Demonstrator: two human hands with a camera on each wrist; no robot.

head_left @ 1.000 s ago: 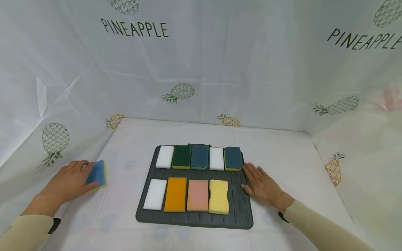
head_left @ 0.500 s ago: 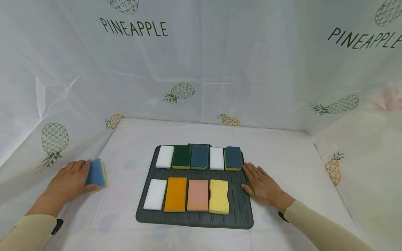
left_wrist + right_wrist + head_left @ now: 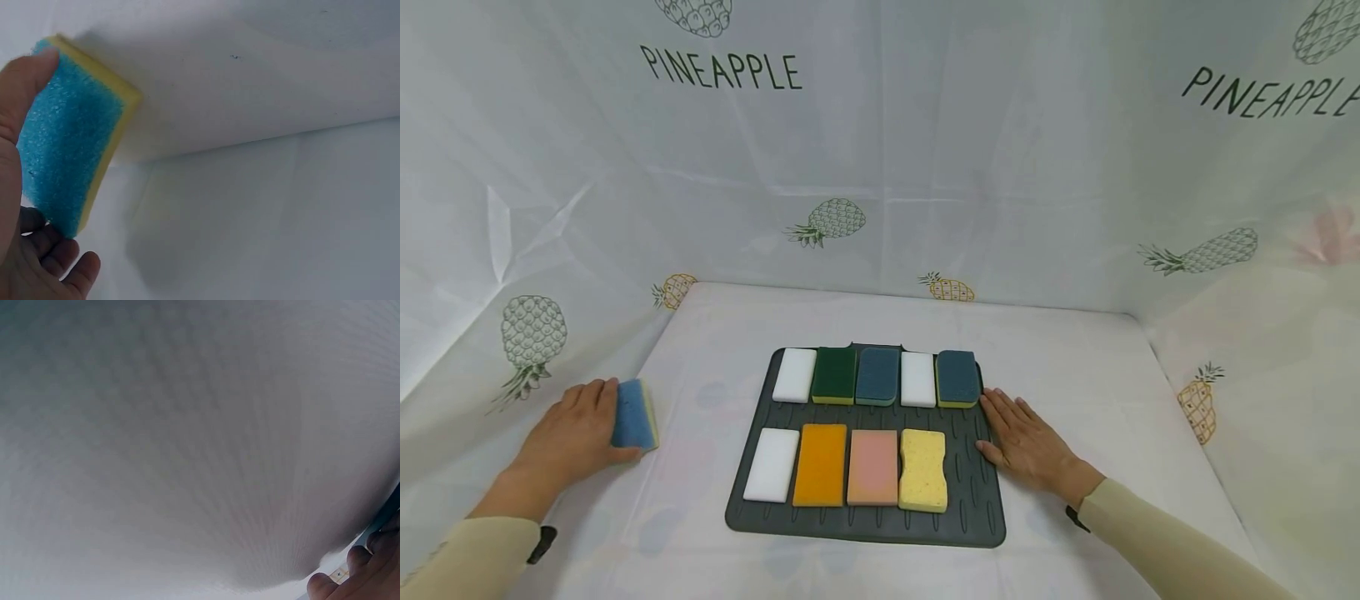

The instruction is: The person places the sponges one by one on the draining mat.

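At the left edge of the table, the left hand (image 3: pixel 574 429) holds a sponge (image 3: pixel 635 415) with a blue scouring face and a yellow foam side. In the left wrist view the thumb and fingers grip opposite ends of that sponge (image 3: pixel 72 134). The right hand (image 3: pixel 1030 442) lies flat with straight fingers, touching the right edge of a dark grey ribbed mat (image 3: pixel 973 500). Its fingertips are beside a dark blue sponge (image 3: pixel 957 377) in the mat's back row. Only a few fingertips (image 3: pixel 324 584) show in the right wrist view.
Along the mat's back row lie white sponges (image 3: pixel 794 375), a dark green sponge (image 3: pixel 833 375) and a blue sponge (image 3: pixel 877 376). The front row has a white sponge (image 3: pixel 771 465), an orange sponge (image 3: pixel 819 465), a pink sponge (image 3: pixel 872 467) and a yellow notched sponge (image 3: pixel 922 470).
The left hand has shifted slightly right and turned the blue sponge more upright in the head view. The right hand and the sponges on the mat stay put.
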